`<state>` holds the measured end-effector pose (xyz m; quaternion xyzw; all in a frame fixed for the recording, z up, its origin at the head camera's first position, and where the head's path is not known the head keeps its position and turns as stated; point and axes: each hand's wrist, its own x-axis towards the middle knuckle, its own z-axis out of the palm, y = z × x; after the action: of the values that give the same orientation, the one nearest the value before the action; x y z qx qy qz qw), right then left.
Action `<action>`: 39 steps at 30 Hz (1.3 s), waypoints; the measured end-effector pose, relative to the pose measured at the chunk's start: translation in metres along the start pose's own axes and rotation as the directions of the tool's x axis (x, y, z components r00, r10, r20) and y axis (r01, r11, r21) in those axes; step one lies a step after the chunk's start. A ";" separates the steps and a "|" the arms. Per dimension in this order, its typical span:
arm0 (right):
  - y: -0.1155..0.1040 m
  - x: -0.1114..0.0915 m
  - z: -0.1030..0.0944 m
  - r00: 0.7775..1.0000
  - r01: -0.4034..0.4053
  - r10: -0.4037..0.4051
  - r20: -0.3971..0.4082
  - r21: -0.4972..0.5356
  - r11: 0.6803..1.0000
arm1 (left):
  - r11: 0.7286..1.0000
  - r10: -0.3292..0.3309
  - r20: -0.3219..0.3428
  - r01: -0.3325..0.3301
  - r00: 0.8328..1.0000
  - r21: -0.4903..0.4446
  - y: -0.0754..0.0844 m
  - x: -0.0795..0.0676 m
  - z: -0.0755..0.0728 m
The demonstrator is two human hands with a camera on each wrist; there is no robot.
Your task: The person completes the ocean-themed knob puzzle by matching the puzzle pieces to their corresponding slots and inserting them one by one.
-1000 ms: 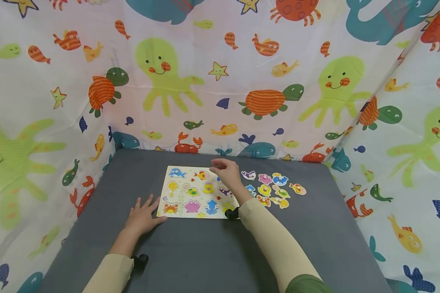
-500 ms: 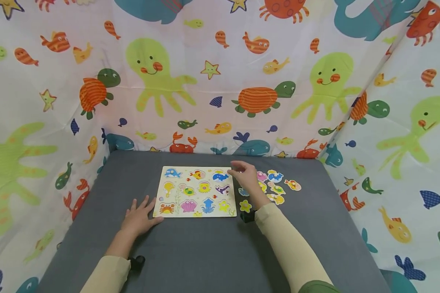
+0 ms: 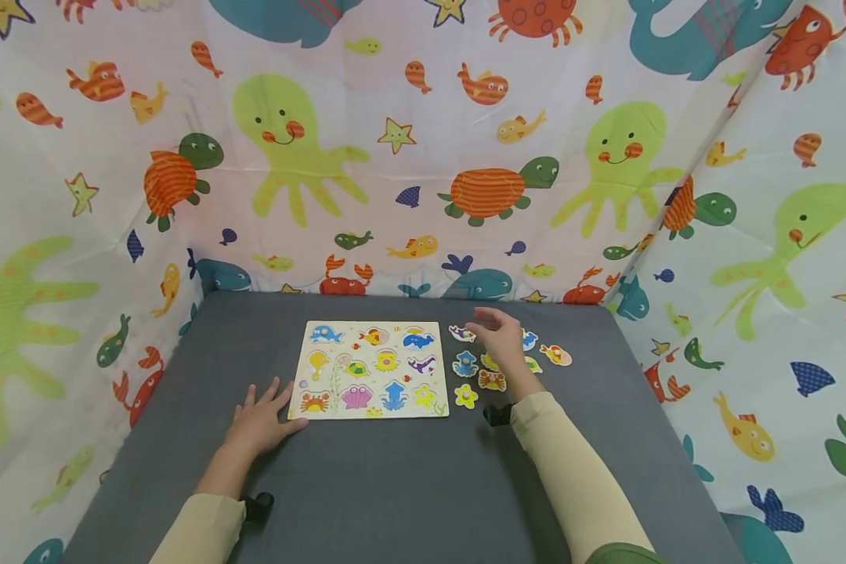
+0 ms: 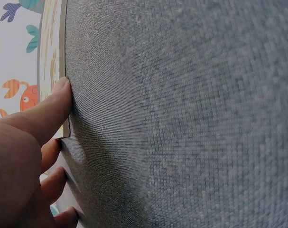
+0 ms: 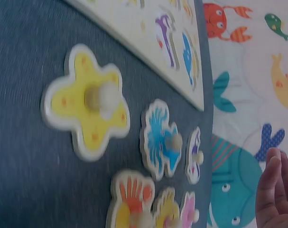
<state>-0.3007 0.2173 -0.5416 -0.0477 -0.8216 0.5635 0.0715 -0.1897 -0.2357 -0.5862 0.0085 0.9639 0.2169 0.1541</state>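
Observation:
A pale wooden puzzle board (image 3: 409, 414) with printed sea animals lies on the grey table. My left hand (image 3: 259, 419) rests at its near left corner, thumb (image 4: 63, 92) against the edge and fingers spread. My right hand (image 3: 502, 341) hovers over loose knobbed pieces right of the board, fingers loosely bent; nothing shows between them. Near it lie a purple whale piece (image 3: 460, 334), a blue octopus piece (image 3: 464, 363), a crab piece (image 3: 492, 380) and a yellow star piece (image 5: 72, 104). The hand hides part of the group.
An orange fish piece (image 3: 556, 355) lies at the far right of the group. Behind and beside the grey tabletop (image 3: 366, 493) hangs a curtain (image 3: 409, 94) printed with sea animals. A small black device (image 3: 497, 415) sits at the right wrist.
My right hand has moved right, from above the board's far right corner to above the loose pieces. The left hand stays at the board's corner. The head view has shifted slightly.

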 end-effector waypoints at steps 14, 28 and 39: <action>0.030 0.004 -0.052 0.985 -0.108 0.100 -0.141 -0.053 0.993 | 1.000 -0.008 -0.003 0.008 1.000 -0.005 0.003 0.002 -0.003; 0.081 0.003 -0.097 0.938 -0.206 0.169 -0.304 -0.092 0.974 | 1.000 -0.012 0.004 0.012 1.000 0.006 0.004 0.003 -0.001; 0.090 -0.001 -0.112 0.878 -0.345 0.282 -0.388 -0.103 0.933 | 1.000 -0.009 -0.004 0.009 1.000 0.015 0.003 0.000 -0.001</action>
<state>-0.2811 0.3522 -0.5858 -0.2907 -0.8197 0.4770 0.1266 -0.1902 -0.2332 -0.5838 0.0048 0.9659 0.2089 0.1531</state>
